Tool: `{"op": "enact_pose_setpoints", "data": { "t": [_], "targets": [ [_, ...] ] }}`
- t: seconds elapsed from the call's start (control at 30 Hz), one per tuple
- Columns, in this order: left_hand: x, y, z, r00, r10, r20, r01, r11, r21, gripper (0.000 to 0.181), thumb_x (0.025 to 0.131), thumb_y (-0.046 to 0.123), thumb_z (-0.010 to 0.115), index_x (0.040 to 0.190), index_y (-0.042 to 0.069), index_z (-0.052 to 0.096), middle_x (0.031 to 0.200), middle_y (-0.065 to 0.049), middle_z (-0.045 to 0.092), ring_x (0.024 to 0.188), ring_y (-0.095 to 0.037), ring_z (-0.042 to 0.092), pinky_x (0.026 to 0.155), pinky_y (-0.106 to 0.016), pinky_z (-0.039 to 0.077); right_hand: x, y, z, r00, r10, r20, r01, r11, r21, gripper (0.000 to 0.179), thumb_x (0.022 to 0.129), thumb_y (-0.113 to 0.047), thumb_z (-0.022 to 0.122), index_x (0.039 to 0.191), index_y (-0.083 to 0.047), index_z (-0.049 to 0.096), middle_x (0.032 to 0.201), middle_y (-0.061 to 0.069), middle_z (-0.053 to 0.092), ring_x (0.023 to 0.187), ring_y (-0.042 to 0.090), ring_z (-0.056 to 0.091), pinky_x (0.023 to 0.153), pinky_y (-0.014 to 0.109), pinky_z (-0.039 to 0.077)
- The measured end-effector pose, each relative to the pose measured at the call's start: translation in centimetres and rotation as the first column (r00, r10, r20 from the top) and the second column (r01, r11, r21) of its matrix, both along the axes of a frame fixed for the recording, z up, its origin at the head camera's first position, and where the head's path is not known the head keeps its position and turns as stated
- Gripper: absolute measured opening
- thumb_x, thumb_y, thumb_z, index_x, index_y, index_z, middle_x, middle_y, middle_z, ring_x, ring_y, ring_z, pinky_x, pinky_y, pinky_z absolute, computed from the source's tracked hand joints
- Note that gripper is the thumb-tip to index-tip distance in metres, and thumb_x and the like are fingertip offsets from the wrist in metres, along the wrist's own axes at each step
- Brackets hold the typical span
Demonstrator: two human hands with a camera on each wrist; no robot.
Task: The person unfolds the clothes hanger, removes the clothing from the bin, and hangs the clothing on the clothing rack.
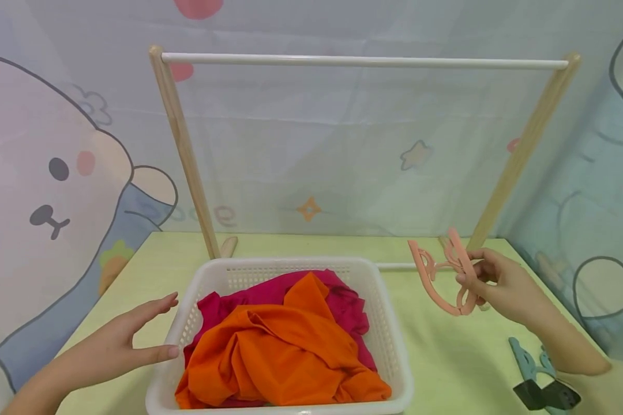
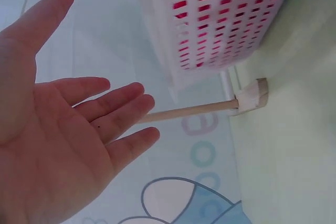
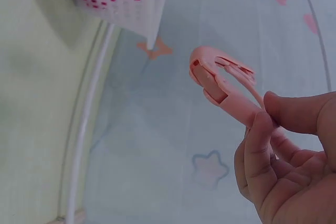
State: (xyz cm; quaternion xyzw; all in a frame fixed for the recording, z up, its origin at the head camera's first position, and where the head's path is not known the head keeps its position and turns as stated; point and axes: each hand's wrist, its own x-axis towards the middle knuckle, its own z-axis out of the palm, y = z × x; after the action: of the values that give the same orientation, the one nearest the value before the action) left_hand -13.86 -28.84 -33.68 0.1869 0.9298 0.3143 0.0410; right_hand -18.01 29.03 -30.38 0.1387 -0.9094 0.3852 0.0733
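Note:
My right hand (image 1: 503, 285) pinches a pink folding clothes hanger (image 1: 467, 271) between thumb and fingers, holding it up to the right of the basket. In the right wrist view, the pink plastic juts out from the fingertips. My left hand (image 1: 109, 346) holds nothing; its fingers are extended and the thumb is spread, beside the basket's left side. The white plastic basket (image 1: 394, 340) contains a crumpled orange cloth (image 1: 291, 351) lying over a magenta cloth (image 1: 342, 288). In the left wrist view, the left palm (image 2: 58, 145) faces the camera near the perforated basket wall (image 2: 220, 30).
Behind the basket stands a rack with wooden posts (image 1: 184, 150) and a white top bar (image 1: 363, 60). A teal hanger (image 1: 521, 357) lies at the right, partly hidden by the right forearm and dark pieces (image 1: 545, 396). Printed cloth (image 1: 311, 144) hangs around the pale green table (image 1: 441, 357).

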Motion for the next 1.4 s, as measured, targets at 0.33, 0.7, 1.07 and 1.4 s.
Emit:
{"op": "enact_pose_setpoints", "data": {
  "t": [0.33,0.7,1.07,1.4],
  "targets": [
    [-0.6,3.0,3.5,0.997,-0.019,-0.07,0.024,0.998,0.066,0.08,0.087,0.035,0.071,0.15,0.005,0.032,0.142,-0.017,0.048,0.127,-0.047,0.04,0.082,-0.055,0.053,0.3,-2.5,2.5,0.995,0.03,-0.096,-0.032,0.999,-0.011,0.033,0.093,-0.011,0.064,0.121,0.003,0.053,0.079,0.007,0.065,0.06,0.012,0.06,0.053,0.028,0.051],
    [-1.3,6.5,6.0,0.99,-0.098,-0.103,0.108,0.99,0.093,0.076,0.088,0.034,0.07,0.151,0.014,0.032,0.139,-0.013,0.052,0.125,-0.039,0.048,0.094,-0.058,0.046,0.5,-5.9,4.4,0.994,0.09,-0.058,-0.095,0.99,-0.102,0.03,0.094,-0.013,0.063,0.12,0.0,0.054,0.084,0.012,0.065,0.066,0.017,0.062,0.059,0.031,0.054],
    [-2.7,11.0,8.4,0.97,-0.24,0.037,0.235,0.966,0.108,0.075,0.089,0.037,0.068,0.151,0.013,0.032,0.141,-0.012,0.05,0.128,-0.04,0.044,0.097,-0.06,0.043,0.5,-9.1,5.2,0.991,0.133,-0.032,-0.136,0.984,-0.113,0.029,0.092,-0.017,0.066,0.116,-0.005,0.056,0.081,0.01,0.063,0.066,0.019,0.062,0.057,0.03,0.051],
    [-3.8,14.7,8.6,0.949,-0.312,0.037,0.299,0.932,0.205,0.073,0.09,0.032,0.067,0.15,0.01,0.031,0.137,-0.01,0.053,0.126,-0.029,0.051,0.103,-0.052,0.041,0.5,-11.6,5.7,0.983,0.181,-0.037,-0.184,0.974,-0.131,0.028,0.092,-0.019,0.067,0.115,-0.007,0.058,0.082,0.01,0.064,0.064,0.02,0.061,0.053,0.029,0.048]
  ]
}}
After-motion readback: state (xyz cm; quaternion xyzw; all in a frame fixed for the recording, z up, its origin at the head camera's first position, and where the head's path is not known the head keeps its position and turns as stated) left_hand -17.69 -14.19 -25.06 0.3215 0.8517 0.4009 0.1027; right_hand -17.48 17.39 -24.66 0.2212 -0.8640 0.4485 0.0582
